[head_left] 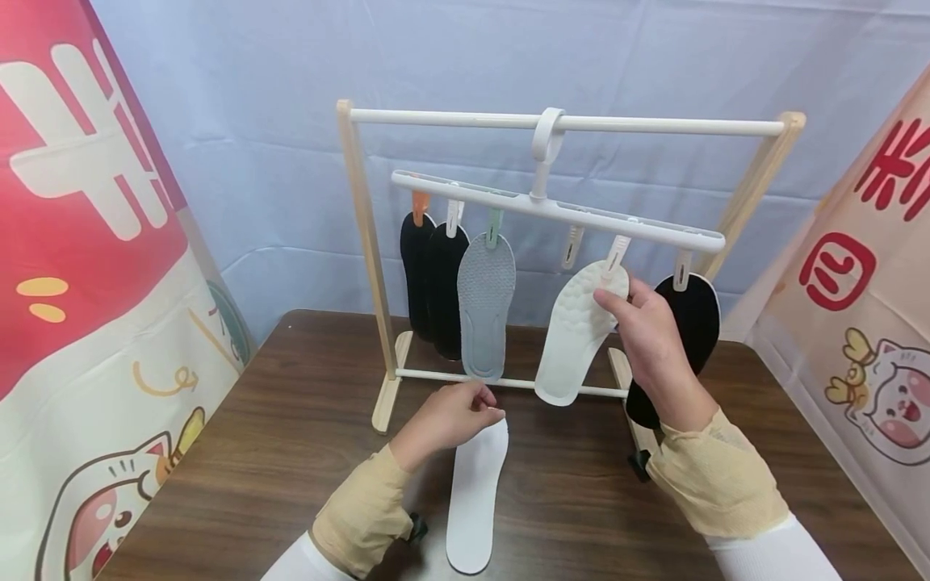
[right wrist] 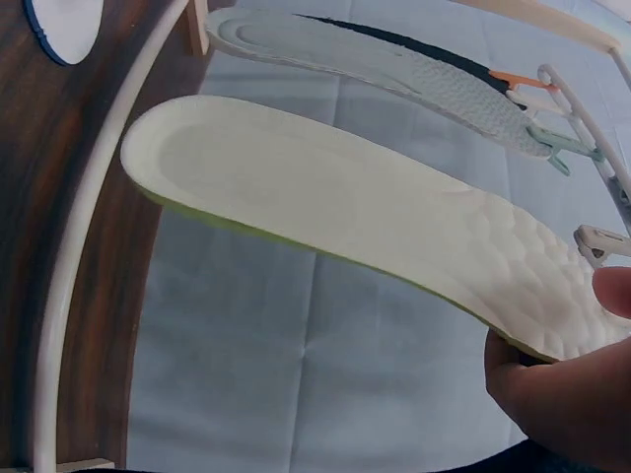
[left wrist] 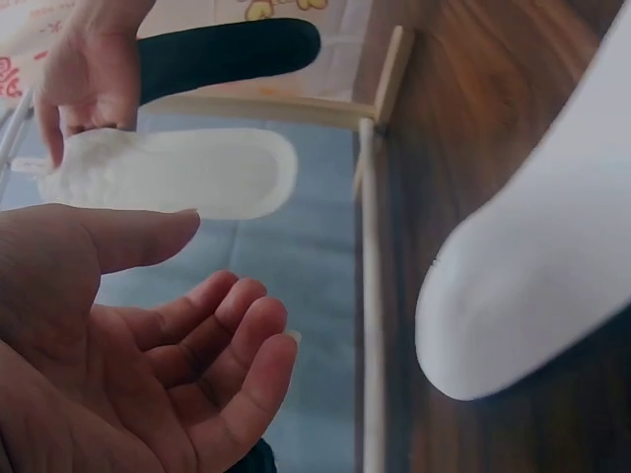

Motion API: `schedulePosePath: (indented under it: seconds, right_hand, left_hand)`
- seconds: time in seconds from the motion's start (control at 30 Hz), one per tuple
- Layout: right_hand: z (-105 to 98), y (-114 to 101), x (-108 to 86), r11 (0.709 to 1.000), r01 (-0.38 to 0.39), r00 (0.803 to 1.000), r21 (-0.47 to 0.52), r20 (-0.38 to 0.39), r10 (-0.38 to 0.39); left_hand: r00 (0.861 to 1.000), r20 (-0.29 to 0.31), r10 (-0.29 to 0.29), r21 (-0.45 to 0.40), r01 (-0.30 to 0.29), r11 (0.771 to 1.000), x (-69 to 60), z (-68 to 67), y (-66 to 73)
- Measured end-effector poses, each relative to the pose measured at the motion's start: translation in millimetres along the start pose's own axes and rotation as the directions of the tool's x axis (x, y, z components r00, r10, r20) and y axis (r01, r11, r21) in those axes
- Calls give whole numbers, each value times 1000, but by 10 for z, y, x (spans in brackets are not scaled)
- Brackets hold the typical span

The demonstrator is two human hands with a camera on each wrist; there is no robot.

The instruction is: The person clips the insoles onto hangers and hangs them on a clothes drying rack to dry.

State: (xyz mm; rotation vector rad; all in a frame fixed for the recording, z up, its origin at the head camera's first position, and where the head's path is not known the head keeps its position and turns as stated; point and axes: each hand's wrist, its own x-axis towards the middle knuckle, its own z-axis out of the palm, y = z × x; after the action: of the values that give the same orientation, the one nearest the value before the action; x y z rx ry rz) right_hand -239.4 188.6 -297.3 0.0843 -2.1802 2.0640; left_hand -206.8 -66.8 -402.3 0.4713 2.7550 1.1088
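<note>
My right hand (head_left: 650, 327) pinches the upper end of a white insole (head_left: 574, 339) that hangs beneath a white clip on the hanger (head_left: 559, 211). In the right wrist view this insole (right wrist: 325, 197) shows a bumpy end and a green edge. With fingers loosely curled around nothing, my left hand (left wrist: 177, 345) is beside the far end of another white insole (head_left: 475, 496) lying on the table. Above the left hand hangs a grey insole (head_left: 485, 311) from a green clip. Black insoles (head_left: 446, 290) hang at the left, and one black insole (head_left: 690, 323) at the right.
The hanger hooks over the top bar (head_left: 450, 119) of a wood-and-white rack and tilts down to the right. A clip (head_left: 572, 246) with nothing in it hangs between the grey and white insoles. The rack's low crossbar (head_left: 523, 385) runs behind the hands above the brown table (head_left: 291, 452).
</note>
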Motion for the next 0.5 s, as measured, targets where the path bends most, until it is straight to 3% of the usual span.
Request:
schedulePosePath:
  seconds: [0.3,0.5]
  right_hand:
    - [-33,131,-36,995,-32,999,-99,0,32]
    - [-24,223,-51,991,-30,1000,-134,0,30]
  left_hand:
    - [999,-18,-37,90,39,995,-111,57,-173]
    - [997,7,-72,160,70,985,-169,134,-280]
